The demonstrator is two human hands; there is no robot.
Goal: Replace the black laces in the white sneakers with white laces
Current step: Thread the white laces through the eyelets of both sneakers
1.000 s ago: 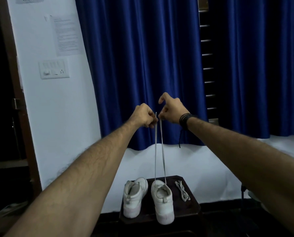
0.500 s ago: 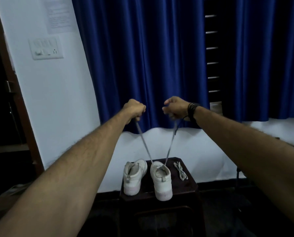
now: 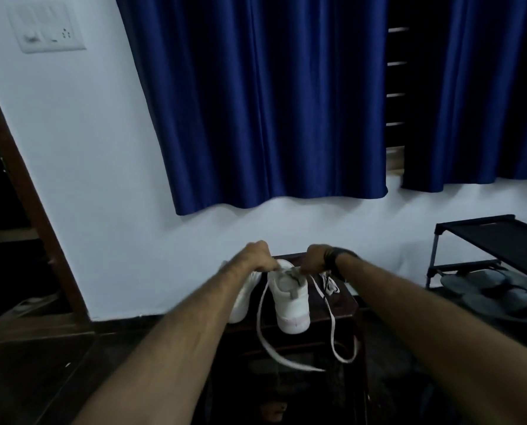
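Note:
Two white sneakers stand on a small dark stool (image 3: 346, 305). The right sneaker (image 3: 290, 302) faces away from me, heel toward me. The left sneaker (image 3: 242, 299) is partly hidden behind my left forearm. A white lace (image 3: 263, 335) runs from the right sneaker's top and hangs in two loose loops over the stool's front edge. My left hand (image 3: 257, 256) and my right hand (image 3: 317, 259) are at the sneaker's opening, each pinching one side of that lace. A second bundled lace (image 3: 329, 285) lies on the stool to the right.
Blue curtains (image 3: 271, 102) hang on the wall behind. A low black shoe rack (image 3: 486, 237) with dark slippers stands at the right. A door frame (image 3: 26, 191) is at the left. The floor is dark.
Both hands came down from high above the stool to the sneaker's top. The lace, taut before, now hangs slack in loops. My view has tilted down.

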